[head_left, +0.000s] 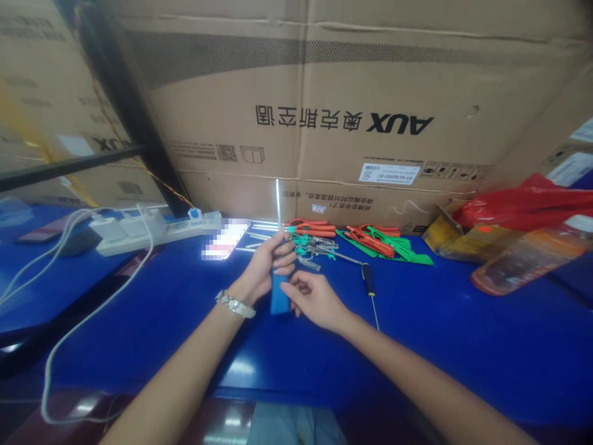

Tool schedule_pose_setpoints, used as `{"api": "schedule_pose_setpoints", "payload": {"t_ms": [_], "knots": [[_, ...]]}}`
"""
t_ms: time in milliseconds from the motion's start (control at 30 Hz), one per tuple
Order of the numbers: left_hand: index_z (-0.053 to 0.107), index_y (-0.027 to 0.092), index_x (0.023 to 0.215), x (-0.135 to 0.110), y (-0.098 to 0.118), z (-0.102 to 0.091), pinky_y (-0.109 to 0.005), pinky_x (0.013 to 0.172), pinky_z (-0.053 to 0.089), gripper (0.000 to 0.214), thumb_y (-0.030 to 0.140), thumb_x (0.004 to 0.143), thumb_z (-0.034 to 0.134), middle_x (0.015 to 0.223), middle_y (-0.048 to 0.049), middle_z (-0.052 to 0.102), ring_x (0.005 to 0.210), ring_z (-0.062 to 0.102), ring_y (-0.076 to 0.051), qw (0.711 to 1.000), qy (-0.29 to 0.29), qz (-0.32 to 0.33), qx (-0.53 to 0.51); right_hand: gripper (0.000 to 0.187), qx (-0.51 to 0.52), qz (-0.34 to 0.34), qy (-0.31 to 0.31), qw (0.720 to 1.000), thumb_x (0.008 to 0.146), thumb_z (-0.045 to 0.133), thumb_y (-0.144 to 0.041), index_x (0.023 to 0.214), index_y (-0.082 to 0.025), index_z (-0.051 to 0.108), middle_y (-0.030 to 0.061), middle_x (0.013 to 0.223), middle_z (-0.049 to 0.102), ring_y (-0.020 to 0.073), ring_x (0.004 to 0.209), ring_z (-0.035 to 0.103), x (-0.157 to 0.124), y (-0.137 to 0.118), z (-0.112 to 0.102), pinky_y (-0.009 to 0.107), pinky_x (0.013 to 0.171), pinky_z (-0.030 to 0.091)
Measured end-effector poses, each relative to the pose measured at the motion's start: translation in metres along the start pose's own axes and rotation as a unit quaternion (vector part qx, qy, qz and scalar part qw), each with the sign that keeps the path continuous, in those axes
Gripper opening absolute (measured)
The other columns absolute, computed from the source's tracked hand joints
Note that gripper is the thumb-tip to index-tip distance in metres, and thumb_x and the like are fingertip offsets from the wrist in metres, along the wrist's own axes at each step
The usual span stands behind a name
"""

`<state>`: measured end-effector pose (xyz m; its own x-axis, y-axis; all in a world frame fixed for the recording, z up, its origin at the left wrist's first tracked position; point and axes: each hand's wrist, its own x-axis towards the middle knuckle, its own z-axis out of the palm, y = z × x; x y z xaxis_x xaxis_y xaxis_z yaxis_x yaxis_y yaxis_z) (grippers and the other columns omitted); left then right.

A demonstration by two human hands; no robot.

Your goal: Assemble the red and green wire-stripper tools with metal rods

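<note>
In the head view both forearms reach forward from the lower edge and meet over the middle of the desk. The left hand, with a metal bracelet on its wrist, is curled closed around the upper part of a blue-handled tool. The right hand, just below and beside it, pinches the lower end of the handle between thumb and fingertips.

The desk is glossy blue. A large cardboard box printed with upside-down lettering stands behind it. A white power strip with plugged-in chargers lies to the left. Red and green pliers and a black-handled screwdriver lie just beyond the hands, and a red bag lies far right.

The tool is held upright above the desk, its thin bright metal shaft pointing straight up.
</note>
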<state>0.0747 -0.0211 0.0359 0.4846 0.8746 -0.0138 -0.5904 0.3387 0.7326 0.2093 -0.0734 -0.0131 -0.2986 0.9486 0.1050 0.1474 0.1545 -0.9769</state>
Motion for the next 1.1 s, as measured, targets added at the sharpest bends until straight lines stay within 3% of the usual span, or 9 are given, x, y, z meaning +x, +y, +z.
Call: {"api": "schedule_pose_setpoints", "payload": {"t_ms": [167,300,367,500,667,767,867,933,1100], "knots": [[0.044,0.019,0.074,-0.001,0.009,0.007,-0.011,0.035,0.020,0.040,0.047,0.085,0.069,0.060,0.0096,0.025,0.040,0.023,-0.002,0.974,-0.004,0.034,0.223,0.048,-0.017,-0.013,0.089,0.996,0.087,0.054,-0.064,0.074,-0.018,0.062,-0.0032,0.050,0.056,0.0093,0.041,0.048,0.010,0.004,-0.032,0.022,0.045,0.039],[0.043,0.021,0.076,-0.004,0.030,-0.005,-0.015,0.036,0.019,0.041,0.056,0.087,0.062,0.060,0.0086,0.029,0.042,0.026,-0.005,0.931,0.040,0.067,0.356,0.045,-0.037,-0.003,0.127,0.991,0.083,0.059,-0.062,0.071,-0.019,0.063,-0.0029,0.048,0.056,0.0116,0.043,0.050,0.018,0.008,-0.055,0.023,0.048,0.041],[0.041,0.021,0.074,-0.008,0.039,-0.018,-0.018,0.038,0.022,0.041,0.056,0.090,0.056,0.058,0.0076,0.032,0.043,0.028,-0.007,0.886,0.073,0.095,0.447,0.042,-0.062,-0.005,0.129,0.990,0.085,0.058,-0.058,0.071,-0.018,0.063,-0.0021,0.049,0.058,0.0125,0.045,0.051,0.022,0.009,-0.060,0.024,0.050,0.042],[0.042,0.021,0.071,-0.018,0.043,-0.046,-0.025,0.049,0.031,0.034,0.046,0.095,0.048,0.060,0.0039,0.042,0.052,0.037,-0.012,0.751,0.127,0.179,0.623,0.032,-0.183,-0.022,0.135,0.974,0.090,0.053,-0.044,0.073,-0.019,0.065,-0.0005,0.056,0.062,0.0144,0.052,0.055,0.030,0.001,-0.061,0.026,0.056,0.042],[0.040,0.022,0.071,-0.022,0.041,-0.060,-0.028,0.055,0.031,0.032,0.042,0.096,0.043,0.060,0.0030,0.045,0.056,0.041,-0.015,0.661,0.177,0.209,0.699,0.011,-0.446,-0.078,0.056,0.890,0.085,0.063,-0.031,0.088,-0.024,0.071,0.0026,0.085,0.070,0.0220,0.086,0.062,0.050,-0.014,-0.030,0.030,0.067,0.042],[0.040,0.023,0.072,-0.024,0.042,-0.065,-0.028,0.056,0.030,0.031,0.042,0.096,0.042,0.059,0.0027,0.046,0.055,0.043,-0.017,0.639,0.183,0.205,0.718,0.021,-0.517,-0.124,0.008,0.847,0.090,0.059,-0.032,0.104,-0.022,0.070,0.0092,0.106,0.067,0.0266,0.105,0.057,0.073,-0.019,-0.006,0.034,0.076,0.045],[0.040,0.023,0.073,-0.026,0.044,-0.071,-0.028,0.055,0.029,0.029,0.041,0.097,0.041,0.059,0.0020,0.047,0.055,0.045,-0.018,0.631,0.191,0.202,0.724,0.021,-0.527,-0.120,-0.005,0.841,0.087,0.060,-0.024,0.105,-0.019,0.069,0.0107,0.105,0.066,0.0260,0.104,0.056,0.098,-0.020,0.005,0.036,0.087,0.044],[0.040,0.024,0.073,-0.028,0.044,-0.073,-0.028,0.055,0.027,0.029,0.040,0.097,0.041,0.060,0.0015,0.048,0.055,0.046,-0.018,0.623,0.195,0.203,0.730,0.024,-0.535,-0.109,0.014,0.838,0.084,0.059,-0.018,0.105,-0.017,0.069,0.0123,0.107,0.065,0.0270,0.105,0.056,0.110,-0.019,0.004,0.039,0.090,0.042],[0.039,0.024,0.076,-0.029,0.040,-0.073,-0.028,0.054,0.026,0.026,0.036,0.098,0.041,0.060,0.0011,0.048,0.053,0.045,-0.018,0.609,0.179,0.188,0.750,0.022,-0.534,-0.137,-0.025,0.834,0.083,0.061,-0.020,0.103,-0.019,0.070,0.0096,0.108,0.067,0.0278,0.108,0.055,0.123,-0.013,-0.011,0.041,0.092,0.039]]}}
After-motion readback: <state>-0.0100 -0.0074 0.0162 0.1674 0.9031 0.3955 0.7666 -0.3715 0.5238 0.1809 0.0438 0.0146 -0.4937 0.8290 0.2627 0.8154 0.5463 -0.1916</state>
